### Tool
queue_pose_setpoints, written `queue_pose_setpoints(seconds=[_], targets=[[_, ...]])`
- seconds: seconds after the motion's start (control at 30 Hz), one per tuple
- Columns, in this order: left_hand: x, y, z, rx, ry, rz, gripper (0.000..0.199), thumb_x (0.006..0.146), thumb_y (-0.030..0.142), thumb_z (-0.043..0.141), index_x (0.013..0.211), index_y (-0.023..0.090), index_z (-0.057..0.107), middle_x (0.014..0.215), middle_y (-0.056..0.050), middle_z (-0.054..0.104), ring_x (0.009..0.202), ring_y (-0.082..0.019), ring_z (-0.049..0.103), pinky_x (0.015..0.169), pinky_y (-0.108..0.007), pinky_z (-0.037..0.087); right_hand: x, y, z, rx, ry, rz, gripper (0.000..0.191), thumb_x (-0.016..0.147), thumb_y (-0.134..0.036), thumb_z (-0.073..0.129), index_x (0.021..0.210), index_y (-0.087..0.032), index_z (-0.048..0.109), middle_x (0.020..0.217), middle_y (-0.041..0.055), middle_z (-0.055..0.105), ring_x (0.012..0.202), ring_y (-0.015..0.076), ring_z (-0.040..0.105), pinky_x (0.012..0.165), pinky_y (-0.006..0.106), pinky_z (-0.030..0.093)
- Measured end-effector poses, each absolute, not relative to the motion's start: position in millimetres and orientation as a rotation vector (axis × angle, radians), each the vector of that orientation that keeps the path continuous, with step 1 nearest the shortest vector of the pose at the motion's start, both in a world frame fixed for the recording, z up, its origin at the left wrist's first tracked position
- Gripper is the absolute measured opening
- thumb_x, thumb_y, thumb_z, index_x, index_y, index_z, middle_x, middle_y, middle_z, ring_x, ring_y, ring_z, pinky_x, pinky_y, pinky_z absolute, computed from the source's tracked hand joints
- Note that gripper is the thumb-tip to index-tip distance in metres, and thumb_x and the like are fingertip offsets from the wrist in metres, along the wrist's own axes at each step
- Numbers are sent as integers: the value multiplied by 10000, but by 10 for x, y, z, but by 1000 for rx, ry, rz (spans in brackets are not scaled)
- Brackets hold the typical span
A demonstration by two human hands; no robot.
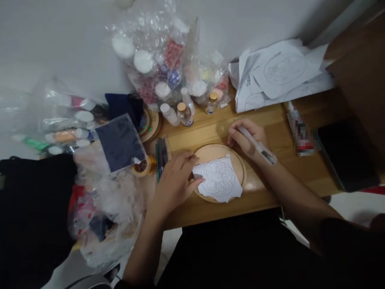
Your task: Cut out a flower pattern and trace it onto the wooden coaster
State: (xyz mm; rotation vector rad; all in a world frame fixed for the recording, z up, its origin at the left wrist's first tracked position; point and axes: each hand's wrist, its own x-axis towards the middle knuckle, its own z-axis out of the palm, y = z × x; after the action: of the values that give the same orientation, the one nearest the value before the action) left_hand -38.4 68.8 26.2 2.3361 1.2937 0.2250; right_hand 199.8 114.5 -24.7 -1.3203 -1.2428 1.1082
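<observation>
A round wooden plate [207, 151] lies on the table in front of me. On it rests a torn piece of white paper [221, 180] with a flower pattern drawn in lines. My left hand [177, 180] lies at the plate's left rim, fingers spread, with the thumb on the paper's left edge. Beyond the plate's upper right rim, my right hand [246, 138] is closed around a white pen [257, 144]. The pen's rear end points down and right along my wrist, and its tip is hidden by the fingers.
Behind stand small bottles [185, 114] and plastic bags [168, 52] of colourful materials. A stack of drawn papers [282, 72] lies back right, near a glue tube [300, 130] and a dark phone-like slab [345, 152]. Left are a dark blue square [120, 140] and a thread spool [142, 165].
</observation>
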Motion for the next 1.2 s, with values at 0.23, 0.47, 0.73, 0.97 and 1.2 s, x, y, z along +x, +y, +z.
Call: queue_pose_setpoints(seconds=[0.23,0.47,0.73,0.97,1.2], targets=[[-447,194,198,2367,1532,328,365,902,334,583,1238,196,546,1305,-148,568,1224,-289,552,1006,-487,479,2011,1143,-246,-1228,-1266,1154,228,757,-401,651,808,-213,532,561,-23,579,481,121,520,488,250,404],[-348,-19,106,2308,1504,218,757,705,370,804,1347,166,459,1475,-221,434,1356,-360,451,1091,-557,403,2008,1151,-255,-1269,-1534,1056,253,739,-402,642,878,-196,594,691,8,641,662,161,605,656,286,470],[-329,89,46,2351,1471,198,758,700,398,807,1338,172,464,1474,-236,437,1355,-370,455,1053,-567,439,2046,1136,-238,-1304,-1634,1020,290,780,-432,623,920,-178,632,732,22,674,692,155,618,653,265,466],[-389,294,170,2353,1347,253,874,667,527,798,1372,174,424,1414,-206,489,1294,-350,494,1043,-533,438,2073,1083,-196,-1379,-1548,1077,339,823,-509,609,941,-192,617,771,32,687,726,165,644,673,289,494],[-278,675,290,2049,1633,261,190,928,331,538,1007,185,631,941,-34,590,818,-163,605,752,-317,511,2042,1026,-110,-1394,-1308,1114,272,848,-501,620,889,-233,600,717,8,686,614,137,630,573,272,491]])
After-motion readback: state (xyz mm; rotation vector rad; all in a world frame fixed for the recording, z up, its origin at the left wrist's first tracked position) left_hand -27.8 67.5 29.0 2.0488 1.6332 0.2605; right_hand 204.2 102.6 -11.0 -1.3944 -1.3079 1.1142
